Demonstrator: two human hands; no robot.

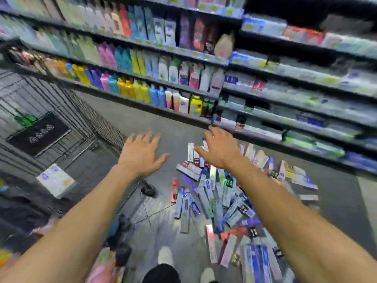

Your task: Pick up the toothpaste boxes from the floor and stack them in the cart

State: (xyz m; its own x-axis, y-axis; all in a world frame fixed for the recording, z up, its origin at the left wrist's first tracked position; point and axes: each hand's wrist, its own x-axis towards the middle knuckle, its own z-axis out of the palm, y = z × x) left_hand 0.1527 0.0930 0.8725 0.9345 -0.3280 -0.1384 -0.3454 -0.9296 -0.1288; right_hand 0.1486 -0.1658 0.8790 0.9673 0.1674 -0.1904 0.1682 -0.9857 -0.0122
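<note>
**Shelves and a shoe**

Store shelving (pixel 204 119) is running across the back, carrying rows of coloured bottles (pixel 140 64). Below the shelving, grey floor (pixel 159 227) is showing, with a white shoe (pixel 165 256) standing on it.

Grey floor (pixel 163 127); dark wire cart (pixel 95 117); white shoes (pixel 165 256).

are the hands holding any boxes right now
No. Left hand and right hand are both open, fingers spread, above the scattered pile of toothpaste boxes.
</note>
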